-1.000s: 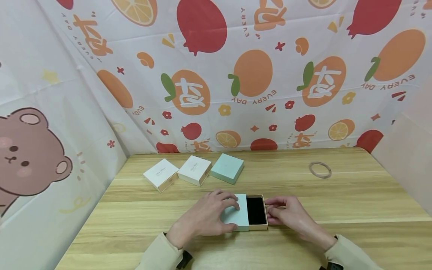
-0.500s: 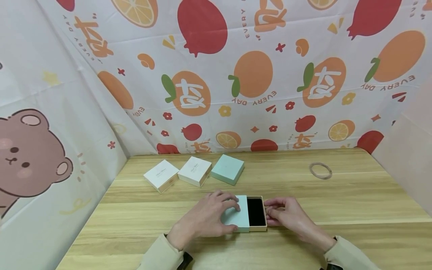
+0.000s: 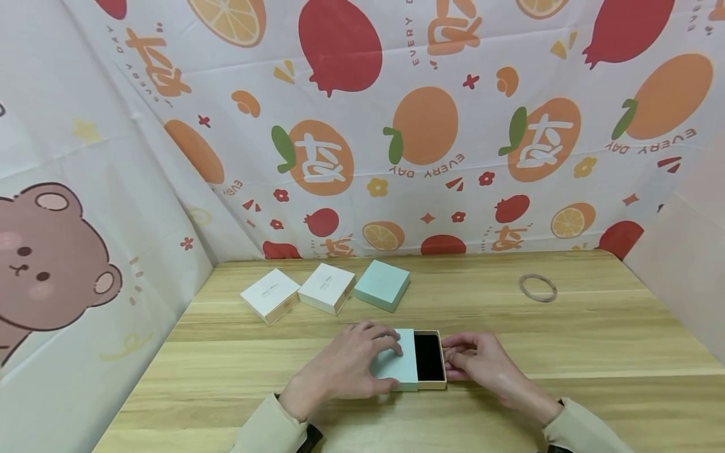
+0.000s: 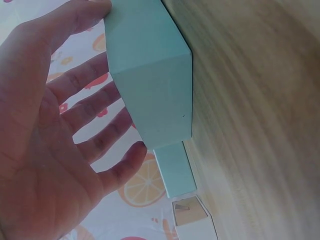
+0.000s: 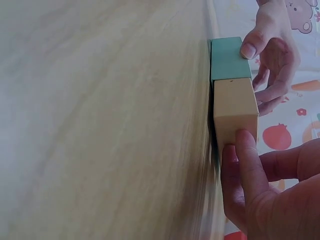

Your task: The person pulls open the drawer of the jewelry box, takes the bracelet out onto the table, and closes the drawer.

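A mint-green drawer box point(image 3: 404, 368) lies in front of me in the head view, its cream drawer point(image 3: 432, 385) with a black lining sticking partway out at the right. My left hand point(image 3: 357, 362) holds the box's sleeve point(image 4: 150, 95), thumb at the near edge and fingers reaching over the top. At the drawer's outer end is my right hand point(image 3: 481, 362). In the right wrist view its thumb and fingertips press against the cream end point(image 5: 235, 110) of the drawer.
Behind the box, a second mint-green box point(image 3: 382, 284) and two white boxes point(image 3: 326, 286) stand in a row on the wooden table point(image 3: 566, 352). A thin grey ring point(image 3: 538, 287) lies at the back right. A fruit-print cloth point(image 3: 425, 189) hangs behind.
The drawer has slid slightly left into the sleeve, and my right hand has moved left with it. My left hand and the sleeve have stayed in place.
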`<state>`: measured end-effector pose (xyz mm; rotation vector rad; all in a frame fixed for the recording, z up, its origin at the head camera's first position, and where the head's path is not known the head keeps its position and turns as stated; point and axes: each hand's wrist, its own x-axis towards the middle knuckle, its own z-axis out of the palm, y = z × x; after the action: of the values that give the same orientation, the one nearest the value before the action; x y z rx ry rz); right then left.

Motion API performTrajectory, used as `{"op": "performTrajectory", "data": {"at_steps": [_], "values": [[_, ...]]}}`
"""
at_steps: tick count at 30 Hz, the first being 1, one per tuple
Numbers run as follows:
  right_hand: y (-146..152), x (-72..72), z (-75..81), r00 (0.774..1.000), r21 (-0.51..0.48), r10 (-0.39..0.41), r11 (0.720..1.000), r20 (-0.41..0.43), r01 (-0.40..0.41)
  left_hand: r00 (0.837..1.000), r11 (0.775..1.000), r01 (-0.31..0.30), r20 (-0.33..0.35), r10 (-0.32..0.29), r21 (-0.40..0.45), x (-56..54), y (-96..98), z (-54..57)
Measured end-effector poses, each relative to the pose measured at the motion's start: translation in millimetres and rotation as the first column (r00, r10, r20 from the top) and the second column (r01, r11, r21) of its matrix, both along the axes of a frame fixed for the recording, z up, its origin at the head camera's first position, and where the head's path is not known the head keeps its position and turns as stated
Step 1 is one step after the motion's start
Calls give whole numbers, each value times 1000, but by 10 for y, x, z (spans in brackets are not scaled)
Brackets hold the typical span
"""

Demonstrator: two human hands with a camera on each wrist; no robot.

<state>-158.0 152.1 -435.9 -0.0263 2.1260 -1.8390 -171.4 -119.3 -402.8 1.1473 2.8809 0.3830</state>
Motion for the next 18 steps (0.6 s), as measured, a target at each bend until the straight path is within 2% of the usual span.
{"op": "performTrajectory", "data": {"at_steps": [9, 18], "values": [[-37, -2, 10, 1000, -5, -2, 1000, 2, 2, 1000, 1000, -6, 8, 6, 11, -5, -1, -24], [-72, -8, 12, 1000, -10, 6, 1000, -14, -6, 1000, 1000, -2, 11, 2, 14, -5, 8, -2]]}}
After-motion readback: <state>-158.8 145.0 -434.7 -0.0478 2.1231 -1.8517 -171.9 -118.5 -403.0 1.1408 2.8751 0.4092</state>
